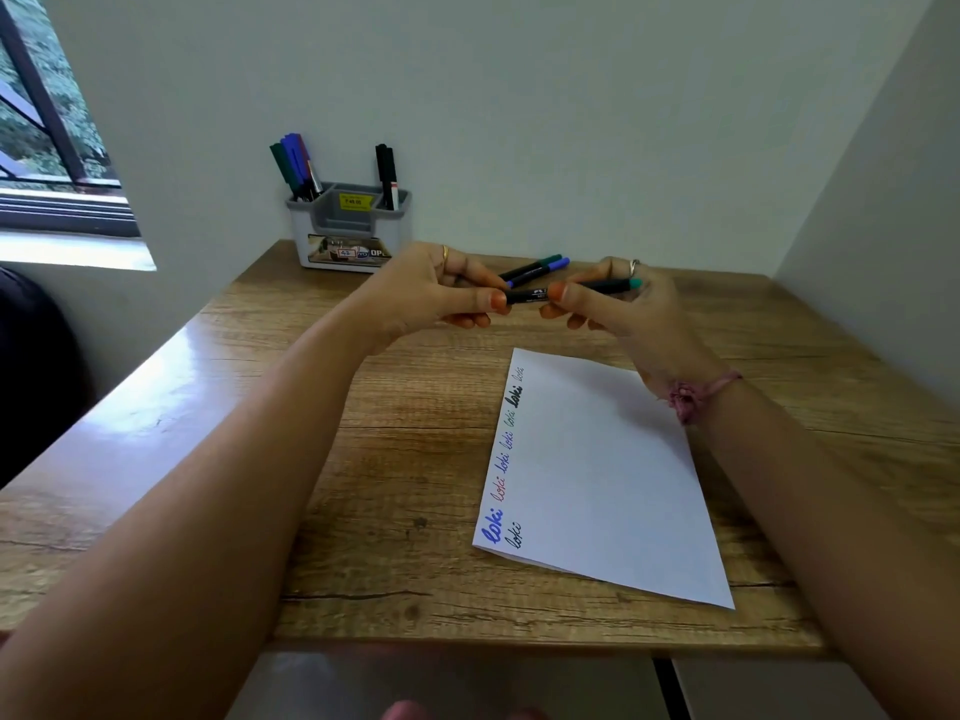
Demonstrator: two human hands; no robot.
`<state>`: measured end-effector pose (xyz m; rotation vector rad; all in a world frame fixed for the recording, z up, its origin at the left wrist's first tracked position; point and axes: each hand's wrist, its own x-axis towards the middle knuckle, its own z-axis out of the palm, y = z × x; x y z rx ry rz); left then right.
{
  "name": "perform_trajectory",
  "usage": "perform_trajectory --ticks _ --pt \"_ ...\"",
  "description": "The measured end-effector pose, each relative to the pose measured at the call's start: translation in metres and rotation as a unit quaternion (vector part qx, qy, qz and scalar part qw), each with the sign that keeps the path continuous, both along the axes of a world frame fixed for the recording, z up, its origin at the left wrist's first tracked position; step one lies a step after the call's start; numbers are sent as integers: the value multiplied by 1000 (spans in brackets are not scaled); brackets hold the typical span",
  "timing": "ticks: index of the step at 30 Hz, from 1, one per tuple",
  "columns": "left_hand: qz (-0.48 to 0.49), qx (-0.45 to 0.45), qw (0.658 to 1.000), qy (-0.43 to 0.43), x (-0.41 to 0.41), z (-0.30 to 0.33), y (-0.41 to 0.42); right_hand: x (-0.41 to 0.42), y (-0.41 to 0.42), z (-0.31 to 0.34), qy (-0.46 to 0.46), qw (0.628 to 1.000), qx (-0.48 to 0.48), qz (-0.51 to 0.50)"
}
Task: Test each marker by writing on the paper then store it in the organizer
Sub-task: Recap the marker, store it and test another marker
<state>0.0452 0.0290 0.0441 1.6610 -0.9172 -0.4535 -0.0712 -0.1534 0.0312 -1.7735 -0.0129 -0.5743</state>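
Both hands hold one black marker with a teal end level above the desk. My left hand pinches its left end, my right hand grips the barrel. Behind it two more markers, one green-tipped and one blue-tipped, lie on the wood. The white paper lies below my right hand, with several coloured words written along its left edge. The grey and white organizer stands at the back of the desk, with several markers in its left slot and black ones in its right slot.
The wooden desk sits in a corner between pale walls. A window is at the far left, and a dark shape lies beside the desk's left edge. The organizer's middle compartment carries a yellow sticker.
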Motion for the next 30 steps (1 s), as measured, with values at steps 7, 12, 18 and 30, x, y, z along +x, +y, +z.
perform_trajectory --ticks 7,12,18,30 --pt "26 22 992 -124 0 -6 -4 1 -6 -2 20 995 -93 -26" --pt "36 8 984 -172 0 -6 -5 2 -2 -2 24 997 -57 -38" --pt "49 -16 988 -144 1 -4 -3 2 8 -4 26 999 -18 -29" --pt "179 -341 894 229 39 -5 14 8 -13 -22 126 910 -390 59"
